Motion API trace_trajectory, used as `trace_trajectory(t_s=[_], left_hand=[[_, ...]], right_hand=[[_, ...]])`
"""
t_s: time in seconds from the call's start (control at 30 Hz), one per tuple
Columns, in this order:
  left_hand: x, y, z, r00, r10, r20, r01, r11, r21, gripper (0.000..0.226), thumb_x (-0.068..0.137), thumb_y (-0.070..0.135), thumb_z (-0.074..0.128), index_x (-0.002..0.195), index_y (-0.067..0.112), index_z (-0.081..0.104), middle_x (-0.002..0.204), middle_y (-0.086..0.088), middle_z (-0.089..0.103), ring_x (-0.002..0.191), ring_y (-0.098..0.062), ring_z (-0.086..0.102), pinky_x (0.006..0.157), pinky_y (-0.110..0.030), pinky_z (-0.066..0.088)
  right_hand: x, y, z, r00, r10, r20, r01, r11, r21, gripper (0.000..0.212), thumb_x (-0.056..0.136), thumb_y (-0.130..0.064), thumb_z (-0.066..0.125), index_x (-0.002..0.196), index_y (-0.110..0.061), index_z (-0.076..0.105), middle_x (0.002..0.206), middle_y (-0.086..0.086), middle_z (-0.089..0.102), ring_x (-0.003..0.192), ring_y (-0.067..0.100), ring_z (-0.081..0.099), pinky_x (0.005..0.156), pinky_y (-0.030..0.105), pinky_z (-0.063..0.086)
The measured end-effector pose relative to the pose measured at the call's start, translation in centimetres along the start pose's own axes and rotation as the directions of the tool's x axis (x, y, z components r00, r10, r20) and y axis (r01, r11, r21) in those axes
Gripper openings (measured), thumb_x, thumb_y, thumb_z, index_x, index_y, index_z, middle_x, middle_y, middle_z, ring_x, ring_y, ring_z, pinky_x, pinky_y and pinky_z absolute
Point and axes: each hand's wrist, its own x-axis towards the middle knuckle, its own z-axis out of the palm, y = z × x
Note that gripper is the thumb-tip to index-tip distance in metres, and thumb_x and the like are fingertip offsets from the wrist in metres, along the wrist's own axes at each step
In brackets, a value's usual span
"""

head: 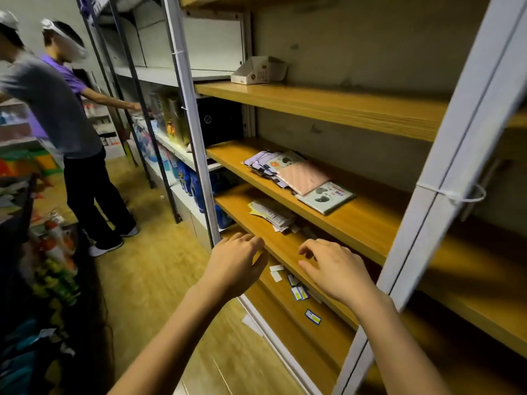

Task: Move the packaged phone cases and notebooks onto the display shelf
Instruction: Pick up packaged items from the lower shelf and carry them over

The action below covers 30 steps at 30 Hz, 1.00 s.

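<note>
Several packaged phone cases [263,162] lie fanned out on a middle wooden shelf [356,223], with a pink notebook [303,176] on top of them and a grey notebook [326,196] beside it to the right. My left hand [236,263] and my right hand [332,267] hover in front of the shelf board below, fingers loosely curled and holding nothing. A pile of white paper tags [272,213] lies on that lower shelf just beyond my hands.
A white cardboard display box [256,71] stands on the upper shelf. Small labels [299,292] lie scattered on the bottom shelf. Grey metal uprights [194,121] frame the bay. Two people [62,115] work at the shelving to the left. A stocked dark cart [34,266] stands at the far left.
</note>
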Motion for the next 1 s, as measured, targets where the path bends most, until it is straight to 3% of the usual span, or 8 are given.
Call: trace_trajectory(t_s=[0.47, 0.73, 0.83, 1.0], left_hand=[[10.3, -8.2, 3.1, 0.995, 0.104, 0.013, -0.104, 0.994, -0.017, 0.037, 0.096, 0.043, 0.033, 0.124, 0.024, 0.050, 0.122, 0.006, 0.058, 0.112, -0.013, 0.051, 0.088, -0.026, 0.041], [19.1, -11.9, 4.6, 0.977, 0.212, 0.008, -0.212, 0.977, -0.025, 0.036, 0.097, 0.042, 0.032, 0.123, 0.025, 0.049, 0.121, 0.006, 0.057, 0.111, -0.011, 0.049, 0.088, -0.023, 0.038], [21.4, -12.9, 5.5, 0.971, 0.238, 0.008, -0.238, 0.970, -0.051, 0.036, 0.096, 0.042, 0.033, 0.122, 0.025, 0.050, 0.119, 0.007, 0.058, 0.110, -0.010, 0.050, 0.087, -0.023, 0.037], [25.8, -14.0, 6.8, 0.958, 0.283, 0.032, -0.280, 0.956, -0.092, 0.039, 0.096, 0.045, 0.032, 0.123, 0.024, 0.049, 0.120, 0.007, 0.058, 0.111, -0.012, 0.050, 0.089, -0.028, 0.040]], right_hand=[[12.4, -0.2, 1.7, 0.989, 0.150, -0.009, -0.150, 0.988, -0.027, 0.034, 0.094, -0.039, 0.049, 0.127, -0.029, 0.048, 0.130, -0.008, 0.054, 0.120, 0.012, 0.050, 0.096, 0.029, 0.045], [20.9, 1.4, 1.7, 0.951, 0.305, -0.043, -0.305, 0.952, 0.008, 0.032, 0.094, -0.042, 0.048, 0.123, -0.029, 0.050, 0.123, -0.008, 0.058, 0.111, 0.012, 0.055, 0.089, 0.030, 0.047], [23.1, 2.0, 2.1, 0.919, 0.392, -0.038, -0.392, 0.920, 0.014, 0.034, 0.094, -0.045, 0.045, 0.122, -0.027, 0.050, 0.123, -0.004, 0.060, 0.112, 0.019, 0.056, 0.089, 0.034, 0.049], [26.0, 3.0, 2.5, 0.801, 0.598, -0.030, -0.595, 0.801, 0.071, 0.056, 0.093, -0.055, 0.036, 0.130, -0.013, 0.043, 0.125, 0.010, 0.056, 0.113, 0.027, 0.054, 0.085, 0.035, 0.047]])
